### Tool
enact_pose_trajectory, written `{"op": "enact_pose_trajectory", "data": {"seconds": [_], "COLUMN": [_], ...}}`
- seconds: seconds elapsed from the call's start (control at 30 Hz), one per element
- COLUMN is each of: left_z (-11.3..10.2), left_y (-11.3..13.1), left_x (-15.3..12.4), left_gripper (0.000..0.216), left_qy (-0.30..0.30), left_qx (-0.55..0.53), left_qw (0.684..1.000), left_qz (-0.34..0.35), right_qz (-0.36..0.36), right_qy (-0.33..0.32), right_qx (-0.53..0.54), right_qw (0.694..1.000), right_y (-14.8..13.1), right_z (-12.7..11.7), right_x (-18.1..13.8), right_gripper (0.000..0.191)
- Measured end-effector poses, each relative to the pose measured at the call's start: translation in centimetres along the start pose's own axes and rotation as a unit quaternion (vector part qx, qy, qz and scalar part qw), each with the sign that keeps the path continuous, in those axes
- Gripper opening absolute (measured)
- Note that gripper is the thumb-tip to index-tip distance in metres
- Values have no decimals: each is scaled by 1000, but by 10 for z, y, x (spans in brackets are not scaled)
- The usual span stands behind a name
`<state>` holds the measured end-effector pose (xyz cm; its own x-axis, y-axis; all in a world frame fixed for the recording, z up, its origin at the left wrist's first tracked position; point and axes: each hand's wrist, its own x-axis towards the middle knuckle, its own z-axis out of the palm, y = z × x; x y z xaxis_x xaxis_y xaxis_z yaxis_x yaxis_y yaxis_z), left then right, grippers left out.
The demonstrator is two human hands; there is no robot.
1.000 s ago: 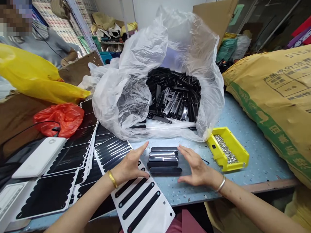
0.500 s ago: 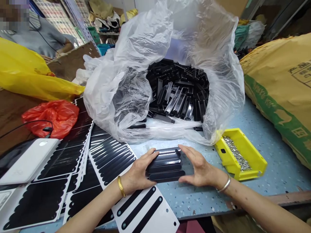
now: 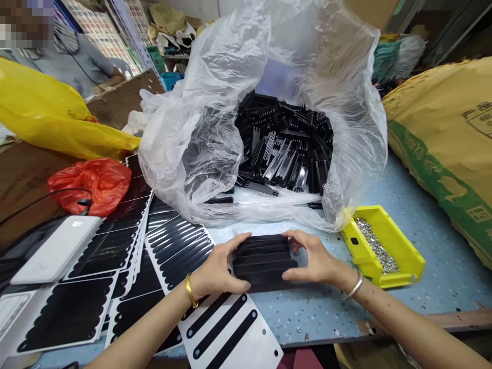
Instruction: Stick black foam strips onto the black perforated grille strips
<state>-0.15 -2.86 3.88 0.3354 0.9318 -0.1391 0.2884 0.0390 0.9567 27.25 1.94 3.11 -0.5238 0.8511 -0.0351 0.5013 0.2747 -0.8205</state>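
Black strips (image 3: 265,264) are sitting bunched side by side at centre; I'm gripping their 9-o'clock ends with the left hand (image 3: 219,270) and 3-o'clock ends with the right hand (image 3: 319,262), both half-curled. Can't tell if the strips are touching the table (image 3: 319,318). Clear bag (image 3: 165,154) of black parts (image 3: 286,164) is gaping at 12, yellow tray (image 3: 400,279) of metal bits (image 3: 378,246) is sitting farther out at 3, white sheet (image 3: 257,353) is lying at 7.

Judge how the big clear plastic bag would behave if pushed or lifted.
The bag would probably crumple rather than hold its shape, since its thin sides are already wrinkled. Its base likely feels weighty, given the many black pieces heaped inside. Tipped forward, it might spill some, as its mouth gapes toward the camera.
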Motion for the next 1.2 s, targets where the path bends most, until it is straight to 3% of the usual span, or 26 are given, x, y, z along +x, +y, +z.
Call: {"op": "enact_pose_trajectory", "data": {"seconds": [0.1, 0.2, 0.27, 0.37, 0.57, 0.73, 0.83, 0.97, 1.1, 1.2], "left_z": [8, 14, 15, 14, 8, 0, -2, -2, -2, -2], "left_y": [12, 21, 26, 30, 29, 24, 20, 13, 12, 15], "left_x": [3, 8, 13, 21, 36, 50, 56, 59, 63, 68], "left_gripper": [80, 64, 52, 40, 43, 52, 59, 60, 58, 54], "left_qy": [55, 116, 120, 112, 122, 84, 70, 64, 66, 83], "left_qx": [-138, -193, -214, -233, -203, -96, -6, 55, 74, 119], "left_qw": [985, 961, 954, 947, 943, 946, 946, 945, 944, 942], "left_qz": [-93, -159, -175, -192, -232, -297, -317, -315, -315, -302], "right_qz": [139, 188, 209, 231, 252, 343, 402, 372, 260, 186], "right_qy": [-38, -61, -74, -71, -67, -146, -206, -172, -92, -70], "right_qx": [119, 178, 192, 205, 238, 263, 175, 1, -98, -131], "right_qw": [982, 964, 956, 949, 936, 890, 875, 912, 956, 971], "right_y": [-10, -19, -22, -23, -21, -18, -14, -11, -14, -20], "right_z": [-14, -23, -25, -24, -24, -23, -21, -23, -30, -31], "right_x": [11, 22, 29, 36, 47, 66, 74, 78, 83, 82], "right_gripper": [68, 39, 32, 33, 37, 47, 59, 64, 57, 51]}}
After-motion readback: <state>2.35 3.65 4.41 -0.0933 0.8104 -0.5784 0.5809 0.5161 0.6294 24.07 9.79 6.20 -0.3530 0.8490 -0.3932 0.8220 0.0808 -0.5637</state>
